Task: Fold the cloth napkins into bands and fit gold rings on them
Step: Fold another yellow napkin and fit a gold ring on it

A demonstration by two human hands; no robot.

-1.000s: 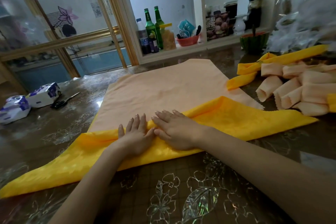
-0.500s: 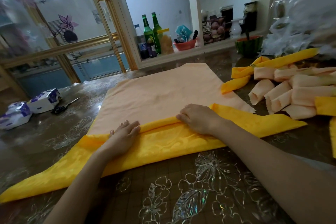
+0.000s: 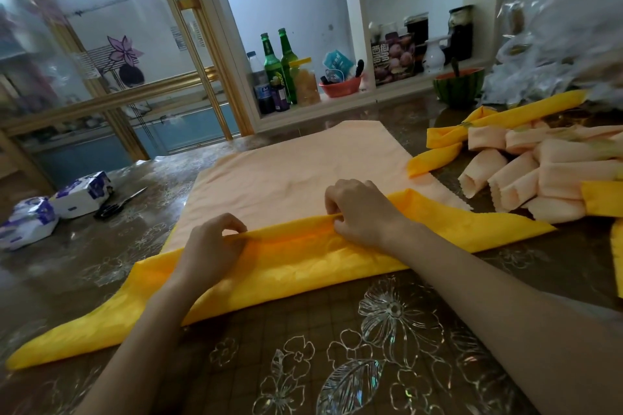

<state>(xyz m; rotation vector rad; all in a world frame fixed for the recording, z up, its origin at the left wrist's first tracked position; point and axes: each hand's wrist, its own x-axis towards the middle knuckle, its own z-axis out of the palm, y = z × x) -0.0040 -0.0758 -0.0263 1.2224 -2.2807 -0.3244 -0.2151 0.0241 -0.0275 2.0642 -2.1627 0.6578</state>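
Note:
A yellow napkin [image 3: 296, 266] lies across the table as a long folded strip with pointed ends at left and right. It rests on the near edge of a flat peach napkin [image 3: 296, 172]. My left hand [image 3: 212, 246] pinches the strip's far folded edge with curled fingers. My right hand [image 3: 364, 209] grips the same edge a little further right. At the right lies a pile of folded peach bands [image 3: 526, 178] and yellow bands [image 3: 448, 138]. No gold ring shows clearly.
Two tissue packs [image 3: 54, 205] and scissors [image 3: 118, 205] lie at the left. A watermelon-shaped bowl [image 3: 458, 87] and crumpled clear plastic [image 3: 556, 54] stand at the back right. Green bottles [image 3: 279, 64] and jars fill the rear shelf. The table [image 3: 337, 364] has a glossy floral cover.
Both hands went from lying flat on the yellow napkin to pinching its far edge with curled fingers. They moved apart along the fold. The edge is lifted slightly.

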